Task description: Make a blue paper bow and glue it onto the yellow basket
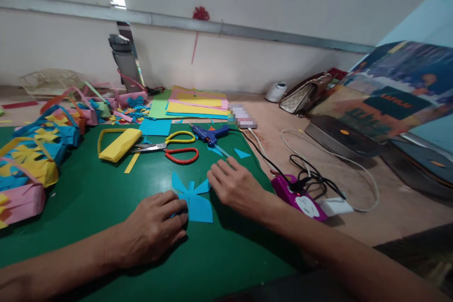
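Observation:
A blue paper cutout [200, 209] with petal-like lobes lies partly opened out on the green mat. My left hand [154, 226] has its bent fingers pressed on the cutout's left side, hiding that part. At the upper right lobe, my right hand [235, 183] holds the paper tip with curled fingers; the fingertips are partly hidden. Just beyond my hands are scissors [166, 146] with one yellow and one red handle, blades apart. A blue glue gun [210, 135] lies beside them, a glue stick poking out its back. Left of the scissors is a small yellow paper basket [121, 145].
Finished paper baskets [42, 160] line the left side. Coloured paper sheets [194, 102] and scraps [130, 114] lie at the back, near a grey bottle [123, 63]. A phone [243, 117], a purple power strip [299, 198] and tangled cords are on the right.

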`<state>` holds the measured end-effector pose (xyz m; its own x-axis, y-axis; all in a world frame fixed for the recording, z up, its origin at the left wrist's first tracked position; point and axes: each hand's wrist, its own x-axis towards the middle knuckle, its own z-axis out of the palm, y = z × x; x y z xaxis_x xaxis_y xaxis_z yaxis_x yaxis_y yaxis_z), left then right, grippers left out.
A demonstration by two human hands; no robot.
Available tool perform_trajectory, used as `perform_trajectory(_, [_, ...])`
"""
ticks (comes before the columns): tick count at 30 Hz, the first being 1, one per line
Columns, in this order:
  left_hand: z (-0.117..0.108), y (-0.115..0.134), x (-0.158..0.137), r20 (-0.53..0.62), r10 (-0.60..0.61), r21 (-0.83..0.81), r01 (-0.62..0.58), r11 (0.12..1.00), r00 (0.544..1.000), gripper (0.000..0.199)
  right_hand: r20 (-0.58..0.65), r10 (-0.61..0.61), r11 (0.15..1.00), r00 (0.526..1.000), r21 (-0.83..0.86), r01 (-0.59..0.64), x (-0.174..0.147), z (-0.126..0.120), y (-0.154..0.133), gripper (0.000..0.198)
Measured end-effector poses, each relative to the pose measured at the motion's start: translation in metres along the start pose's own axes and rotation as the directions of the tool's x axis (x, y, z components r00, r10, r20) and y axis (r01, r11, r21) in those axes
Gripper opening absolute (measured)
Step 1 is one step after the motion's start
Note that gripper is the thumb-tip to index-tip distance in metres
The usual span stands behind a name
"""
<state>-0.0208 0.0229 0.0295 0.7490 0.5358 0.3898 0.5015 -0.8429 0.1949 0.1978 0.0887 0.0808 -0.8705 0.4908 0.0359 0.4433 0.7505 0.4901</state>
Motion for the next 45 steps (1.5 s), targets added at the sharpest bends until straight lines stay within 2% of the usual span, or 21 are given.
perform_trajectory(2, [0.001, -0.001, -0.001, 0.026, -0.018, -0.022, 0.018, 1.0, 0.999, 0.015, 0.053, 0.122, 0.992, 0.991, -0.043, -0.12, 0.015, -0.012, 0.012, 0.025])
perform_trajectory(5, [0.002, -0.002, -0.003, 0.035, -0.029, -0.04, 0.031, 0.999, 0.999, 0.015, 0.15, 0.294, 0.955, 0.944, -0.092, -0.283, 0.043, -0.015, 0.035, 0.024])
perform_trajectory(9, [0.003, -0.001, -0.003, 0.012, -0.034, -0.057, 0.034, 0.998, 0.999, 0.016, 0.261, 0.409, 0.913, 0.875, -0.121, -0.39, 0.074, 0.01, 0.06, 0.015])
perform_trajectory(13, [0.005, 0.001, -0.003, -0.001, -0.045, -0.049, 0.045, 0.998, 0.999, 0.017, 0.335, 0.429, 0.9, 0.839, -0.084, -0.427, 0.085, 0.034, 0.072, 0.029])
perform_trajectory(17, [0.007, 0.003, -0.005, -0.017, -0.062, -0.021, 0.061, 0.998, 0.998, 0.017, 0.364, 0.428, 0.89, 0.828, -0.011, -0.455, 0.082, 0.039, 0.074, 0.03])
perform_trajectory(22, [0.01, 0.006, -0.005, -0.048, -0.066, 0.01, 0.067, 0.998, 0.997, 0.018, 0.36, 0.446, 0.855, 0.819, 0.1, -0.509, 0.068, 0.03, 0.067, 0.03])
perform_trajectory(27, [0.011, 0.009, -0.004, -0.071, -0.065, 0.063, 0.07, 0.996, 0.995, 0.017, 0.272, 0.501, 0.784, 0.822, 0.261, -0.564, 0.048, 0.006, 0.061, 0.025])
perform_trajectory(32, [0.012, 0.014, -0.002, -0.105, -0.097, 0.095, 0.107, 0.99, 0.99, 0.018, 0.178, 0.495, 0.698, 0.85, 0.501, -0.511, 0.024, -0.023, 0.066, 0.023])
perform_trajectory(33, [0.011, 0.015, -0.001, -0.11, -0.099, 0.106, 0.111, 0.988, 0.989, 0.018, 0.159, 0.5, 0.653, 0.852, 0.577, -0.491, 0.018, -0.026, 0.065, 0.028])
perform_trajectory(34, [0.011, 0.015, 0.0, -0.112, -0.101, 0.118, 0.114, 0.986, 0.989, 0.018, 0.145, 0.524, 0.494, 0.839, 0.751, -0.438, 0.013, -0.029, 0.063, 0.033])
perform_trajectory(36, [0.011, 0.016, 0.0, -0.111, -0.098, 0.141, 0.113, 0.984, 0.989, 0.018, 0.171, 0.522, 0.192, 0.835, 0.931, -0.31, 0.002, -0.031, 0.055, 0.04])
perform_trajectory(38, [0.012, 0.015, 0.0, -0.103, -0.107, 0.155, 0.122, 0.98, 0.989, 0.018, 0.185, 0.587, 0.042, 0.788, 0.965, -0.258, -0.007, -0.031, 0.044, 0.036])
perform_trajectory(40, [0.013, 0.014, -0.001, -0.083, -0.124, 0.165, 0.136, 0.977, 0.989, 0.018, 0.262, 0.643, -0.057, 0.72, 0.953, -0.297, -0.015, -0.033, 0.034, 0.027])
perform_trajectory(42, [0.015, 0.013, -0.002, -0.047, -0.135, 0.173, 0.142, 0.975, 0.99, 0.018, 0.35, 0.65, -0.096, 0.675, 0.918, -0.384, -0.022, -0.034, 0.026, 0.022])
perform_trajectory(45, [0.014, 0.011, -0.002, -0.01, -0.14, 0.192, 0.139, 0.972, 0.99, 0.02, 0.444, 0.583, -0.08, 0.68, 0.865, -0.495, -0.032, -0.033, 0.019, 0.026])
